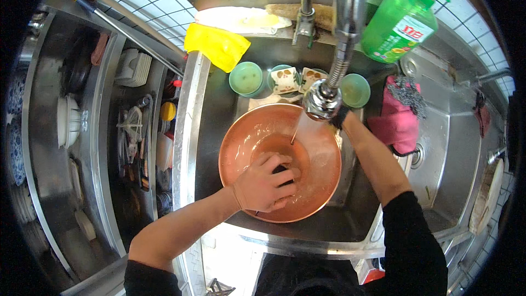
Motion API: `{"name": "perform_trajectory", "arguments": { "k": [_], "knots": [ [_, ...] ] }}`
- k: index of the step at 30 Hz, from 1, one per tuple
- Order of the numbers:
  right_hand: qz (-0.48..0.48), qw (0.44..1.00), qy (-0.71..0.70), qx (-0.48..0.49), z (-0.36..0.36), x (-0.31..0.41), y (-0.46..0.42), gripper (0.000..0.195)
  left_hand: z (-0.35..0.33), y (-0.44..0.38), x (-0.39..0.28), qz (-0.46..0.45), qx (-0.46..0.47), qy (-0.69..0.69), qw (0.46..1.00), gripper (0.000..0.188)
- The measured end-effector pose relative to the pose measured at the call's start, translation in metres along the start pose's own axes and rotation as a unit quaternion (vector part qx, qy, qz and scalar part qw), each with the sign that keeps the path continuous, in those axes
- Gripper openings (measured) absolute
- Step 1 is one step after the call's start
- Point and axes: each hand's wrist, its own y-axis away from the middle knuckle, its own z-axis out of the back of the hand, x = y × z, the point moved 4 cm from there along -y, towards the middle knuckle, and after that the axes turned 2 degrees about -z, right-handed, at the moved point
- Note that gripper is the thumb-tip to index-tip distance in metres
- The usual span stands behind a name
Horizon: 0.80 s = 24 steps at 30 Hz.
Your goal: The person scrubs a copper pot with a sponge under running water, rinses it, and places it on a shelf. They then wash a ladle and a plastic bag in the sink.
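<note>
A copper-coloured pan (236, 146) lies in the sink basin under the chrome faucet head (322, 100), and water runs into it. My left hand (269, 183) is inside the pan, its fingers bent and spread over something dark, mostly hidden; whether it holds that is unclear. At the pan's upper right rim is my right hand (342, 118), largely hidden behind the faucet head, beside a dark part that may be a handle. Behind the pan stand green bowls (246, 79), another green bowl (355, 90) and patterned square dishes (284, 80).
A yellow cloth (215, 45) hangs over the sink's left corner. On the right are a green pump bottle (400, 24), a pink cloth (396, 119) with a steel scourer (407, 94), and a second basin (452, 148). Shelves with dishes (133, 68) stand left.
</note>
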Motion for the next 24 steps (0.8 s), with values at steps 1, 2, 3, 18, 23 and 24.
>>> {"name": "perform_trajectory", "arguments": {
  "k": [1,2,3,18,23,24],
  "knots": [
    [0.007,0.999,0.043,0.012,-0.002,-0.004,-0.017,0.037,0.001,0.0,0.001,-0.001,0.002,0.001,1.0,0.026],
    [0.015,0.997,0.078,0.025,-0.006,-0.007,-0.031,0.037,0.003,0.001,0.002,-0.003,0.004,0.003,1.0,0.026],
    [0.024,0.993,0.114,0.036,-0.01,-0.007,-0.048,0.036,0.004,0.0,0.003,-0.004,0.006,0.001,1.0,0.026],
    [-0.028,0.991,0.122,0.036,-0.045,-0.033,-0.04,0.037,-0.001,0.001,0.001,0.033,-0.018,-0.027,0.999,0.022],
    [-0.109,0.96,-0.253,-0.039,-0.049,-0.034,0.079,0.038,0.0,0.0,-0.002,0.028,-0.028,-0.031,0.999,0.026],
    [-0.111,0.939,-0.321,-0.06,-0.048,-0.025,0.103,0.038,-0.002,0.002,-0.002,0.033,-0.025,-0.027,0.999,0.021]
  ]
}}
